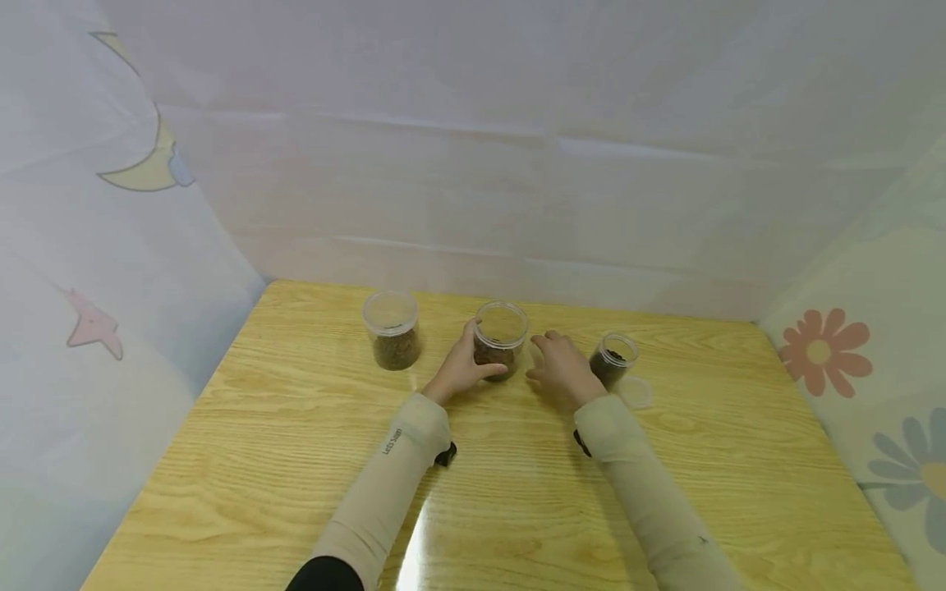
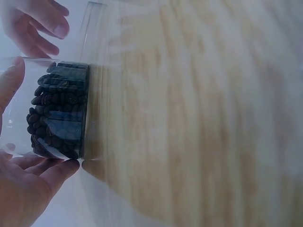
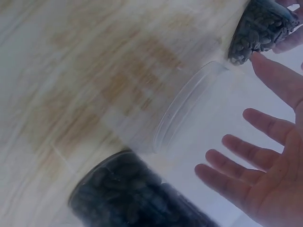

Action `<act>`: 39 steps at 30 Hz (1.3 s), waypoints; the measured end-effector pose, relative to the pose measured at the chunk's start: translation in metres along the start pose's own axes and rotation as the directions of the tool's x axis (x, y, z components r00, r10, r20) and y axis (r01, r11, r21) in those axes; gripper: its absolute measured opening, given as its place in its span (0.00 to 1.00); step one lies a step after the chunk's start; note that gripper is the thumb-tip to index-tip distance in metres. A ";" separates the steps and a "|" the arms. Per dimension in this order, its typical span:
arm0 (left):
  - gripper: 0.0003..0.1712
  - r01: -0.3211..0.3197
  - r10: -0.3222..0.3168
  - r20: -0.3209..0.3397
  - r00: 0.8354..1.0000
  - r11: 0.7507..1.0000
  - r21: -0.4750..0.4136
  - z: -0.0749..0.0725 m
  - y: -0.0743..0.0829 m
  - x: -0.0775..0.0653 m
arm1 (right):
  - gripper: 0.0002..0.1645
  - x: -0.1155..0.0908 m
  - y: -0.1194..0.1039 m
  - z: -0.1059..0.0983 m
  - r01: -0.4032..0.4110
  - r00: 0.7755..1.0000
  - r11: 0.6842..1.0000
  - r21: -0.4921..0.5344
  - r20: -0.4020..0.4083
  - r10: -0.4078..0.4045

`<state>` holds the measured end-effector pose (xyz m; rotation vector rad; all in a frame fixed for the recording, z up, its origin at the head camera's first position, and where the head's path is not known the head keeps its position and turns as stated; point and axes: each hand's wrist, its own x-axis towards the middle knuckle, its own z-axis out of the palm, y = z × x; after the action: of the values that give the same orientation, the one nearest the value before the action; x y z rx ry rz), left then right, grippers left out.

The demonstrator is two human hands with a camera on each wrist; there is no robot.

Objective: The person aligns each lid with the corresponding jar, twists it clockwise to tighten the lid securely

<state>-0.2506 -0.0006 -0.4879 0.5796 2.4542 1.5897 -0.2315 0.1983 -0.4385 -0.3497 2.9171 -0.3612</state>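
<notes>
In the head view, my left hand (image 1: 460, 365) grips a clear jar (image 1: 501, 324) partly filled with dark coffee beans (image 2: 61, 111). The left wrist view has the thumb on one side of it and the fingers on the other. To the right of that jar, my right hand (image 1: 562, 367) holds nothing, its fingers spread apart in the right wrist view. Close to these fingers (image 3: 227, 182), a clear round lid (image 3: 189, 104) lies on the table, mostly hidden behind the hand in the head view. A smaller jar (image 1: 609, 365) of dark beans stands beside the right hand.
Another clear jar (image 1: 392, 336), part full of brown contents, stands left of my left hand. A second clear lid (image 1: 636, 392) lies in front of the small jar. The wooden table (image 1: 510, 509) ends at a pale cloth backdrop (image 1: 473, 197).
</notes>
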 end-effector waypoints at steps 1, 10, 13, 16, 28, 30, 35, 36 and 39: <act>0.58 -0.004 0.004 0.000 1.000 1.000 -0.003 0.000 0.000 0.000 | 0.40 0.002 0.000 0.001 -0.006 1.000 1.000 -0.002 0.006 0.006; 0.58 0.004 -0.004 0.003 1.000 1.000 -0.013 0.000 -0.001 0.001 | 0.41 0.015 0.002 0.008 -0.040 0.998 0.999 -0.009 0.045 0.041; 0.58 0.009 -0.009 0.006 1.000 1.000 -0.018 0.000 0.000 0.000 | 0.40 0.017 0.001 0.008 -0.060 0.996 0.998 0.009 0.061 0.059; 0.58 0.009 -0.009 0.002 1.000 1.000 -0.017 0.000 0.001 0.000 | 0.39 0.018 0.001 0.008 -0.076 0.994 0.997 0.011 0.085 0.075; 0.58 0.011 -0.011 -0.005 1.000 1.000 -0.020 0.000 0.002 -0.001 | 0.38 0.022 0.006 0.013 -0.076 0.989 0.997 0.023 0.131 0.072; 0.58 0.010 -0.011 -0.003 1.000 1.000 -0.025 0.000 0.002 -0.001 | 0.38 0.022 0.007 0.014 -0.073 0.990 0.997 0.024 0.126 0.070; 0.58 0.002 -0.002 0.004 1.000 0.999 -0.035 0.001 0.001 0.000 | 0.38 0.022 0.008 0.014 -0.060 0.995 0.998 0.016 0.084 0.058; 0.58 -0.003 0.003 0.004 1.000 0.999 -0.037 0.001 0.000 0.000 | 0.38 0.022 0.008 0.013 -0.058 0.996 0.998 0.016 0.074 0.056; 0.58 -0.013 0.013 0.003 1.000 0.999 -0.040 0.000 -0.001 0.001 | 0.40 0.021 0.006 0.011 -0.053 0.997 0.999 0.008 0.056 0.053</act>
<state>-0.2513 -0.0007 -0.4889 0.5922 2.4154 1.6378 -0.2507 0.1965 -0.4542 -0.2756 2.8625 -0.3517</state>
